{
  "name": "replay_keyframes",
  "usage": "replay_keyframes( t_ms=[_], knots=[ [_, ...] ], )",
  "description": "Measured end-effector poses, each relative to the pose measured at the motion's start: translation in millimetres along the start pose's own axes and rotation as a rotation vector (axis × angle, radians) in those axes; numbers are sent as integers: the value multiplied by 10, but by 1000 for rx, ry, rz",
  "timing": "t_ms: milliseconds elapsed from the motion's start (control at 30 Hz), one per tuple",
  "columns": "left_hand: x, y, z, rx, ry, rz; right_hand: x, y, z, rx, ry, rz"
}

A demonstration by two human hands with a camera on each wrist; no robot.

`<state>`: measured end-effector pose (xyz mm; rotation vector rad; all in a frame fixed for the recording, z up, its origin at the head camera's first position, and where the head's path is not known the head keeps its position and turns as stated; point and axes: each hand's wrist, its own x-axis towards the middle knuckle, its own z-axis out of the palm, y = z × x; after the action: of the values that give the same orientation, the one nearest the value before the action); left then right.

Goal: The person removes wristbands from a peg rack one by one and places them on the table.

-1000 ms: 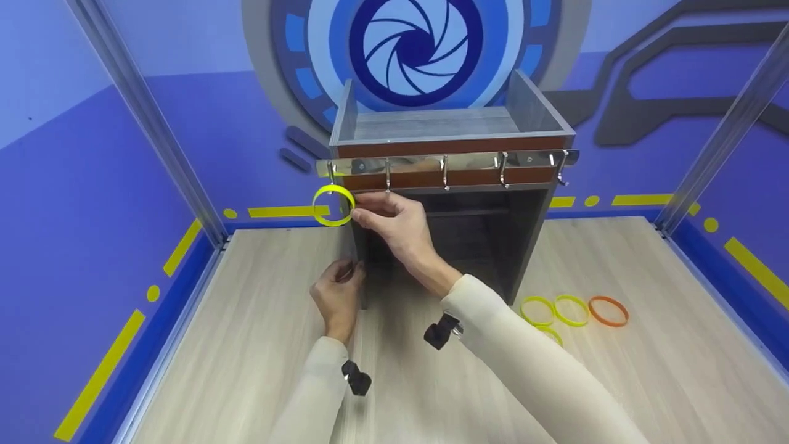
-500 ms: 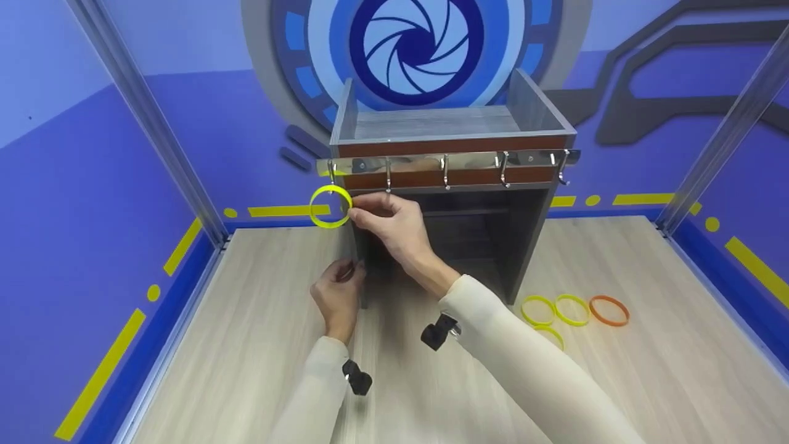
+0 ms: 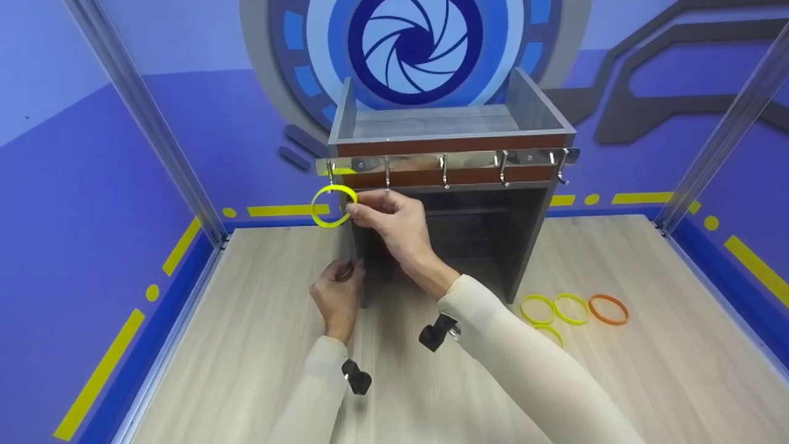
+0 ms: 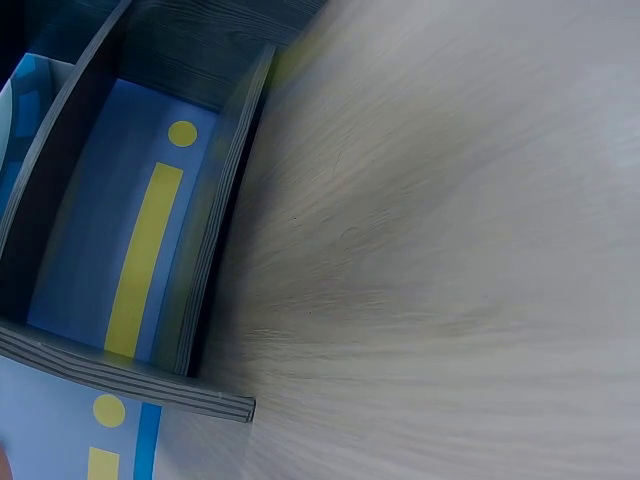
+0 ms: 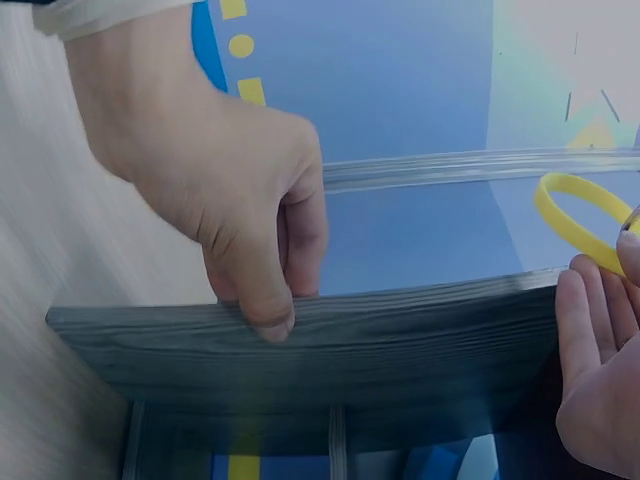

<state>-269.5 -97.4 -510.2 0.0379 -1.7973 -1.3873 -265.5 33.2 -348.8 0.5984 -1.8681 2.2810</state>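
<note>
I am pinching the yellow ring (image 3: 333, 206) at the leftmost hook (image 3: 331, 174) with my right hand (image 3: 394, 225), while my left hand (image 3: 336, 293) is gripping the cabinet's (image 3: 524, 246) left wall near the counter's (image 3: 246, 345) far edge.

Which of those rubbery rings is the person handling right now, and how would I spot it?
Start at the dark grey wooden cabinet in the middle of the pale table, then follow the shiny metal hook rail along its front to the leftmost hook. There the right hand pinches a yellow silicone ring. It alone is raised; three yellow rings and an orange one lie flat on the table.
</note>
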Motion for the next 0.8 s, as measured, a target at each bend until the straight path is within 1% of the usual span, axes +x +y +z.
replay_keyframes(
  t_ms=[267, 500, 800],
  knots=[
    [5, 15, 2, -22, -7, -38, -49, -6, 48, 95, 64, -5],
    [-10, 37, 5, -11, -2, -28, -116, -44, 71, 132, 113, -35],
    [-13, 27, 6, -28, -3, -34, -173, -111, 10, 165, 142, -90]
  ],
)
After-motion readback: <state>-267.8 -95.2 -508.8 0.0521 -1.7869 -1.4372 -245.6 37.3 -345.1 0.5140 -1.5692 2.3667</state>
